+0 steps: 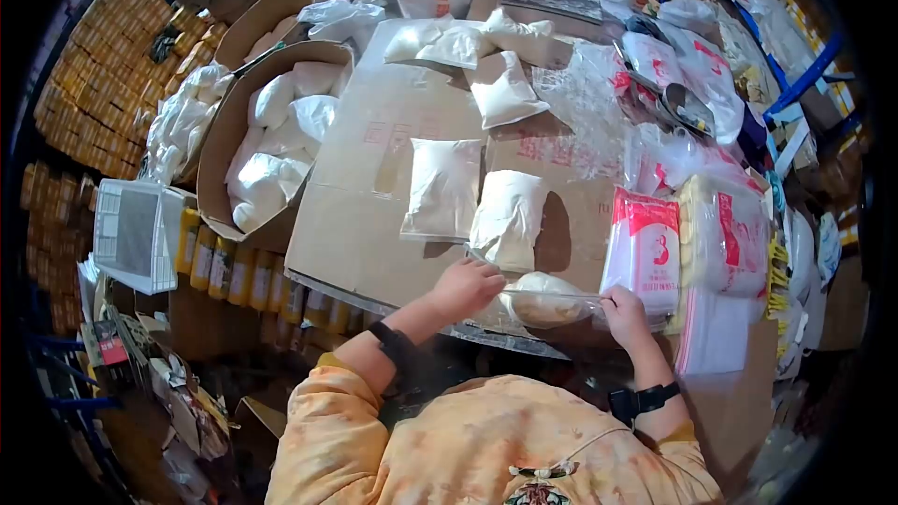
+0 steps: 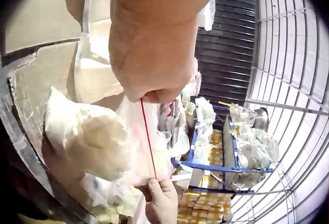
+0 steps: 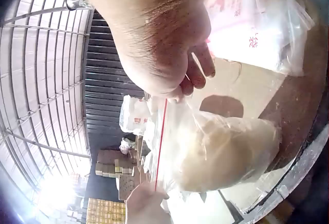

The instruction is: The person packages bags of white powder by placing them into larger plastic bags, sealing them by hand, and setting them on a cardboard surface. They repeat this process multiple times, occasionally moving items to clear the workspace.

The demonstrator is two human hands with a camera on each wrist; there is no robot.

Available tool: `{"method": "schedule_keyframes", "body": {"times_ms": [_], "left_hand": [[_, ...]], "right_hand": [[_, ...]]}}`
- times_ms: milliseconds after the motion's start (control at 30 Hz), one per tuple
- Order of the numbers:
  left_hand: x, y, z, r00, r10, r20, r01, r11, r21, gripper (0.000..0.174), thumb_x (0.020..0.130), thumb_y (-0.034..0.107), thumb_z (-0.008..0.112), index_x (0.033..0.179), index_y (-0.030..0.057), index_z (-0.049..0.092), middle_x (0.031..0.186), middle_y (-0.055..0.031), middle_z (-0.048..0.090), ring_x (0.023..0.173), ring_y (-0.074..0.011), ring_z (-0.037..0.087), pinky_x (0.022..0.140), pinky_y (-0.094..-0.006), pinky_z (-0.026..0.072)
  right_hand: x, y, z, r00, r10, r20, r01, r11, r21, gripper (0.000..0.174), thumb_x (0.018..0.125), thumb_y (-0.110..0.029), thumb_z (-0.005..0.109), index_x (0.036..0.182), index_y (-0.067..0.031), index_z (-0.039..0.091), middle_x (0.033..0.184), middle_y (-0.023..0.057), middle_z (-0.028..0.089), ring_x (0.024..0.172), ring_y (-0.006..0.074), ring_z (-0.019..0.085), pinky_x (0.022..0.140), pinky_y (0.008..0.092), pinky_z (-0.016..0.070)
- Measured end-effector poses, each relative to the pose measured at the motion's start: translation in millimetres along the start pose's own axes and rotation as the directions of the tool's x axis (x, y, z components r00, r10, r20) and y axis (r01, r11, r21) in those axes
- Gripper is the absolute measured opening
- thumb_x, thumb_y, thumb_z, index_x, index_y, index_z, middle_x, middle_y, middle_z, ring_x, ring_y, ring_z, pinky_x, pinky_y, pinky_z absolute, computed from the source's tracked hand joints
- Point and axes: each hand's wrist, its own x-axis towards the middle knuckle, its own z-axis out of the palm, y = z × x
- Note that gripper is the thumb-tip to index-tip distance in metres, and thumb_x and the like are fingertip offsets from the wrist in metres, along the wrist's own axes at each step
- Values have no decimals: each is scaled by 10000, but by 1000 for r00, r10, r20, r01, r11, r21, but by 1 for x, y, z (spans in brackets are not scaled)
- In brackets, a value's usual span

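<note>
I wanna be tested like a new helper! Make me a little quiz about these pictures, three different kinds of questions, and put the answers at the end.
1. What colour is the line along the bag being held?
2. True or false: only one hand holds that bag.
3. Fill in: in the head view, the flat red-and-white pack lies nearer the ____ hand.

Key:
1. Red.
2. False: the left hand and the right hand both hold it.
3. Right.

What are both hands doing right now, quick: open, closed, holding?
Left hand: closed, holding the filled clear bag by one end of its red-striped edge.
Right hand: closed, pinching the opposite end of that edge.
</note>
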Motion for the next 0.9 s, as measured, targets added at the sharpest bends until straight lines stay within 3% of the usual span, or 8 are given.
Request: {"method": "schedule_keyframes", "body": {"times_ms": [233,300,433,500,600,733,833,900], "left_hand": [[-18,-8,30,906,-413,96,417,827,-377,215,758,101,576,971,80,555,949,-158,564,883,-355,536,760,-428,436],[-22,-14,66,921,-375,100,381,824,-420,439,708,111,653,1117,116,493,1043,-146,549,1003,-339,527,813,-419,442],[13,-4,113,998,-64,-9,37,683,-730,692,602,221,766,1210,80,468,1155,-163,540,1076,-332,505,921,-391,390],[20,4,118,980,-127,153,195,759,-621,603,641,232,750,1170,68,512,1146,-165,552,1078,-318,504,920,-384,390],[9,6,121,987,15,163,104,710,-696,547,692,257,735,1162,62,533,1178,-141,547,1075,-278,509,924,-364,387],[-40,20,100,983,-127,133,178,490,-853,506,788,275,686,1199,37,511,1159,-78,566,1044,-201,517,923,-321,383],[-63,32,74,913,-285,293,335,112,-935,423,842,272,619,1170,21,527,1136,-68,567,1039,-175,516,909,-302,394],[-85,25,75,843,-347,412,369,-186,-911,391,886,292,542,1165,19,527,1121,-53,563,1034,-153,516,901,-290,403]], "right_hand": [[1,73,6,982,121,144,-129,990,52,166,782,-78,542,935,-29,587,779,135,591,713,204,570,672,339,475],[4,92,32,901,268,340,-311,947,78,376,777,-68,599,1145,-54,525,1114,122,552,892,182,582,737,285,468],[25,73,99,807,234,541,-189,972,-139,512,747,-139,661,1215,-55,471,1190,129,507,1007,193,527,813,292,440],[22,69,113,771,229,594,-125,969,-212,587,732,-175,691,1250,-56,445,1228,132,484,1065,198,499,852,296,426],[17,52,109,739,205,642,-83,973,-215,702,709,-229,737,1303,-57,404,1285,138,449,1151,207,458,909,301,405],[25,1,95,679,98,727,-142,990,-1,660,682,-252,755,1236,-30,473,1162,123,557,1054,203,534,877,310,436],[28,-57,78,741,-107,663,-175,923,344,499,699,-215,707,1116,-2,532,994,92,611,892,158,580,810,299,462],[40,-69,77,726,-117,677,-63,970,235,572,751,-167,686,1232,2,428,981,87,598,852,154,577,773,298,471]]}}
